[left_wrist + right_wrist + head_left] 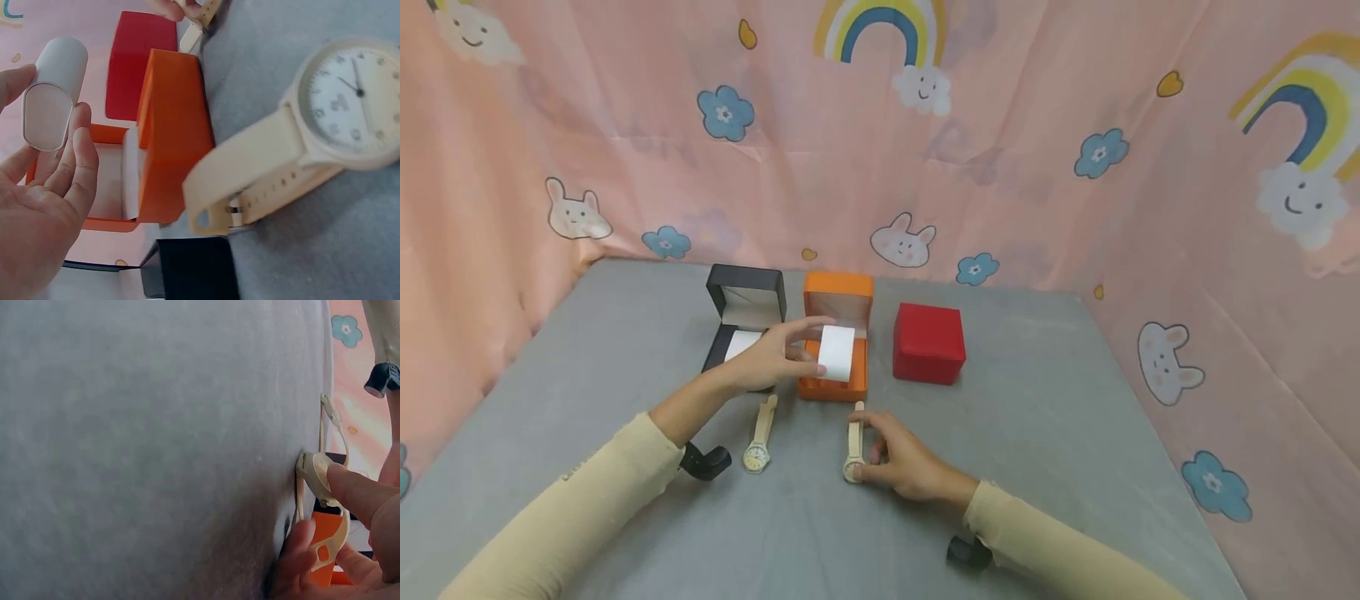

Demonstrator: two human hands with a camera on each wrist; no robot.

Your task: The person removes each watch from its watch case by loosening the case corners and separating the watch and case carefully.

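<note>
My left hand [771, 358] holds a white watch cushion [837, 353] between thumb and fingers, over the opened orange watch box [838, 283]. In the left wrist view the cushion [59, 75] shows its flat rounded end. On the table in front of that box, my right hand [908, 462] grips a cream wristwatch [855, 446], thumb on the dial and fingers at the strap. A second cream wristwatch [762, 435], its strap buckled in a loop, lies to the left, below my left wrist.
An opened black watch box [747, 279] with a white cushion [742, 343] inside stands left of the orange one, partly behind my left hand. To the right sits a closed red box [928, 343]. A pink patterned curtain [1000, 167] hangs behind the grey table [1037, 433].
</note>
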